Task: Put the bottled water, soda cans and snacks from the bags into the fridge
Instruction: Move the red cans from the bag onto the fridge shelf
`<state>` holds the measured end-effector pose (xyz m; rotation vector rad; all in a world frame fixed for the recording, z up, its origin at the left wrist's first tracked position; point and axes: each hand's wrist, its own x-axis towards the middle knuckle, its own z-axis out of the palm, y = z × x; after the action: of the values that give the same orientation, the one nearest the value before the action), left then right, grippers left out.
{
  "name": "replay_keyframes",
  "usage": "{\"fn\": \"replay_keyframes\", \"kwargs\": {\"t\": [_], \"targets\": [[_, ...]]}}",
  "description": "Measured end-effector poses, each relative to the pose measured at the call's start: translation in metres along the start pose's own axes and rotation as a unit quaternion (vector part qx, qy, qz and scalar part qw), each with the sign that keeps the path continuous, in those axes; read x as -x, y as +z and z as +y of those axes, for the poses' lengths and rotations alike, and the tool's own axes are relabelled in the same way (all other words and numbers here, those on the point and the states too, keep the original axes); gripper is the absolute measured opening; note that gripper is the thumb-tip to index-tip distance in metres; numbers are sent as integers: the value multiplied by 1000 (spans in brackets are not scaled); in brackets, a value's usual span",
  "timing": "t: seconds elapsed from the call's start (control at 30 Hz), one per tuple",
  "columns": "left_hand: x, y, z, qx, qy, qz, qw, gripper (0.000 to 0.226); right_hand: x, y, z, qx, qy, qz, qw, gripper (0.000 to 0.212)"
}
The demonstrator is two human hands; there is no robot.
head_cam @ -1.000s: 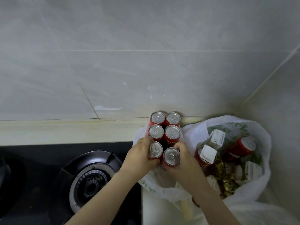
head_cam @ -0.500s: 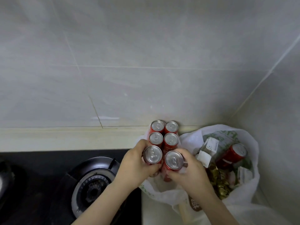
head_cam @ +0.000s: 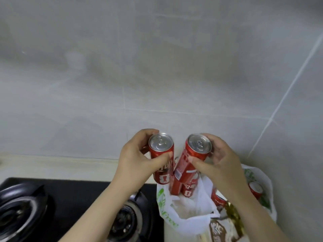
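Head view: both hands' fingers [head_cam: 161,157] wrap red soda cans [head_cam: 161,154].

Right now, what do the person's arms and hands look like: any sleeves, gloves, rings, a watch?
Both forearms are bare as far as the frame shows: no sleeve edge comes into view. The left hand and the right hand wear no gloves. No ring, watch, bracelet or bandage shows on either hand or wrist, and the visible nails look short and unpainted. The picture is slightly blurred, so fine marks cannot be ruled out.
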<state>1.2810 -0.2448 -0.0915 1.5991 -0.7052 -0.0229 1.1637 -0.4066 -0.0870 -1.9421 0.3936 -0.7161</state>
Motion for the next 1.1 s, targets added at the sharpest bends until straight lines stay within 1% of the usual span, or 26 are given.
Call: {"fn": "replay_keyframes", "kwargs": {"t": [0.07, 0.17, 0.23, 0.3, 0.37, 0.47, 0.53, 0.63, 0.73, 0.83, 0.93, 1.0, 1.1], "targets": [[1, -13, 18, 30, 2, 21, 999, 49, 3, 2, -20, -53, -18, 3, 998, 46], [5, -28, 45, 65, 6, 39, 997, 57, 7, 7, -48, -128, -46, -6, 991, 39], [8, -36, 63, 91, 17, 51, 994, 52, 8, 11, -65, -168, -69, -8, 983, 37], [13, -40, 81, 113, 29, 67, 991, 46, 9, 15, -79, -197, -95, -6, 976, 44], [18, -43, 96, 122, 36, 88, 988, 45, 9, 18, -89, -227, -124, 0, 966, 48], [28, -42, 112, 117, 38, 122, 985, 46, 9, 19, -101, -265, -164, 6, 950, 43], [35, -40, 119, 100, 35, 149, 983, 44, 9, 18, -108, -281, -177, -3, 943, 40], [50, -38, 128, 75, 37, 195, 977, 38, 8, 17, -116, -302, -180, -53, 935, 43], [70, -37, 139, 59, 34, 243, 968, 40, 9, 20, -122, -337, -175, -115, 918, 42], [94, -40, 151, 36, 54, 291, 955, 37, 17, 27, -130, -366, -174, -168, 898, 42], [120, -51, 164, 10, 66, 350, 934, 35, 31, 40, -142, -384, -174, -209, 882, 43], [138, -63, 172, -9, 69, 383, 921, 32, 43, 52, -152, -388, -176, -235, 873, 47], [169, -86, 184, -44, 74, 421, 903, 39, 67, 71, -172, -396, -189, -276, 855, 42]]}}
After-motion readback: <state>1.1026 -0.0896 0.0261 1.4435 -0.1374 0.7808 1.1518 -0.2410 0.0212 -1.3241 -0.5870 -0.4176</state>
